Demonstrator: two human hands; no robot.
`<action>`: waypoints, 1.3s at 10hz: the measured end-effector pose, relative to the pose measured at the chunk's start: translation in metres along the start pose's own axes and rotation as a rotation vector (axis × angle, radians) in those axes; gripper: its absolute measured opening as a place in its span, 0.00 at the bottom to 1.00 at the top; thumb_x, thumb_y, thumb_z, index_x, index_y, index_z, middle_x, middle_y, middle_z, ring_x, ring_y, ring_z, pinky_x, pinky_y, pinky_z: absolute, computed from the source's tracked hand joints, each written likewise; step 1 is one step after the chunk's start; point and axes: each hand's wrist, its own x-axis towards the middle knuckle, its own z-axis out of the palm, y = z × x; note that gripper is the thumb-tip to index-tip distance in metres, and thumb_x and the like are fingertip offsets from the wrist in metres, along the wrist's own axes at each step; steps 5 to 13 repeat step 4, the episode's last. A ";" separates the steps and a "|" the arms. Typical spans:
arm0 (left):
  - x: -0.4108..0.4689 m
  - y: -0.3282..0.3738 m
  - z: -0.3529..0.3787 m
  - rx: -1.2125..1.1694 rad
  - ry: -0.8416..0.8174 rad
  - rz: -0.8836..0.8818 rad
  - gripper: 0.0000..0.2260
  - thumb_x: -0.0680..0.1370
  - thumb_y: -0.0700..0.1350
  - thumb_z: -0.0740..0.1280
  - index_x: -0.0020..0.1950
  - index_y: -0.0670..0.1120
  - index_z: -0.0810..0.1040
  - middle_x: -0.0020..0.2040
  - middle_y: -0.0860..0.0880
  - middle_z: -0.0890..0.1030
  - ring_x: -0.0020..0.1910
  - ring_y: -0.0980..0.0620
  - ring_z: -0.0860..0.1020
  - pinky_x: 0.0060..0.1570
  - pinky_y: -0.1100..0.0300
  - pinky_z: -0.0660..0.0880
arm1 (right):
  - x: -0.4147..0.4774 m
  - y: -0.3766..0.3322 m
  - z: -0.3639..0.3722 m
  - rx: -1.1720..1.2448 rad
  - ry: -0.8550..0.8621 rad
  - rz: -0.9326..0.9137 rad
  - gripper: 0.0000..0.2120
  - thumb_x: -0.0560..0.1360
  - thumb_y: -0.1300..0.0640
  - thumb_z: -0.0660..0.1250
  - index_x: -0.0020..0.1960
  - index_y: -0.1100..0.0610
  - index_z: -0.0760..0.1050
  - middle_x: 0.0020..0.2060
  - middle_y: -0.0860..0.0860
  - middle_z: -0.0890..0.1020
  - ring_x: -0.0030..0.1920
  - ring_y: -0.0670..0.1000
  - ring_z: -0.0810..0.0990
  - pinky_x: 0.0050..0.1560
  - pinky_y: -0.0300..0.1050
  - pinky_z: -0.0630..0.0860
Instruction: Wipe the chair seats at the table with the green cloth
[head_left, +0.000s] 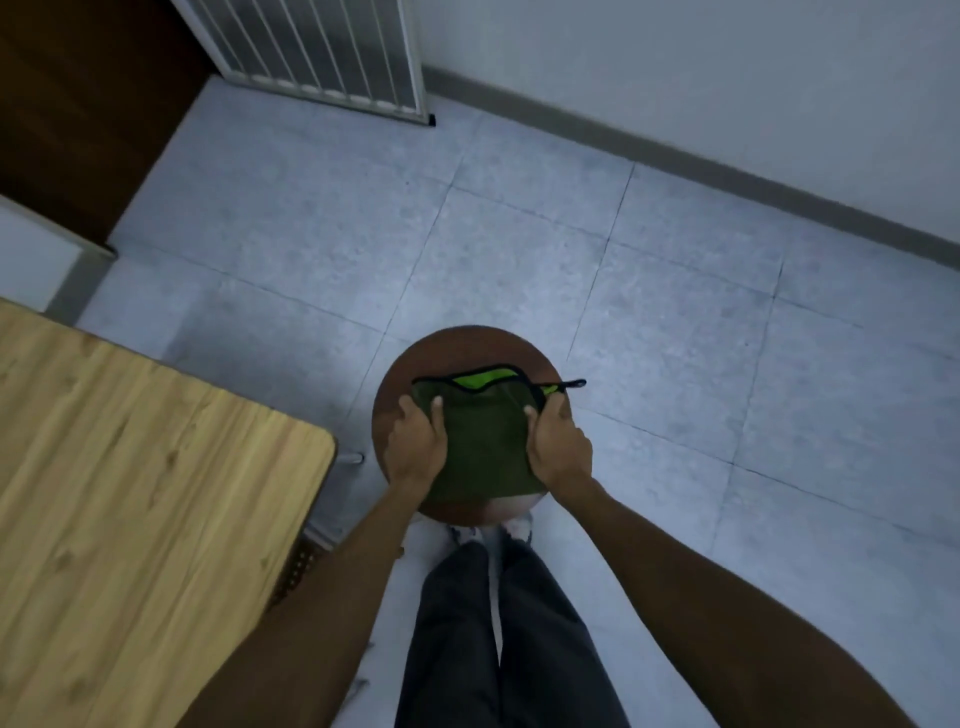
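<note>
A round brown stool seat (467, 345) stands on the floor just right of the table corner. The green cloth (480, 441), dark with a black hem and a bright green fold at its far edge, lies spread over the seat. My left hand (415, 441) grips the cloth's left edge, thumb on top. My right hand (558, 447) grips its right edge the same way. A black loop of the cloth sticks out past the seat's right rim.
A light wooden table (130, 493) fills the lower left, its rounded corner close to the stool. Grey tiled floor (519, 234) stretches toward a white wall with a grey skirting. A slatted white panel (322, 47) leans at the back. My legs stand behind the stool.
</note>
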 end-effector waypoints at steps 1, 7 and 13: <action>-0.003 0.000 -0.002 0.002 -0.028 -0.050 0.33 0.81 0.62 0.51 0.73 0.37 0.59 0.63 0.32 0.75 0.59 0.32 0.76 0.55 0.41 0.74 | 0.005 0.000 -0.004 -0.055 -0.055 0.015 0.18 0.82 0.45 0.55 0.61 0.59 0.65 0.54 0.60 0.79 0.49 0.64 0.80 0.46 0.54 0.74; -0.044 -0.012 -0.113 -0.015 0.088 -0.097 0.32 0.77 0.66 0.57 0.69 0.42 0.67 0.63 0.38 0.78 0.60 0.37 0.77 0.56 0.45 0.76 | -0.006 -0.067 -0.079 -0.442 0.025 -0.411 0.31 0.79 0.38 0.53 0.71 0.61 0.64 0.66 0.62 0.71 0.66 0.64 0.68 0.65 0.64 0.65; -0.044 -0.012 -0.113 -0.015 0.088 -0.097 0.32 0.77 0.66 0.57 0.69 0.42 0.67 0.63 0.38 0.78 0.60 0.37 0.77 0.56 0.45 0.76 | -0.006 -0.067 -0.079 -0.442 0.025 -0.411 0.31 0.79 0.38 0.53 0.71 0.61 0.64 0.66 0.62 0.71 0.66 0.64 0.68 0.65 0.64 0.65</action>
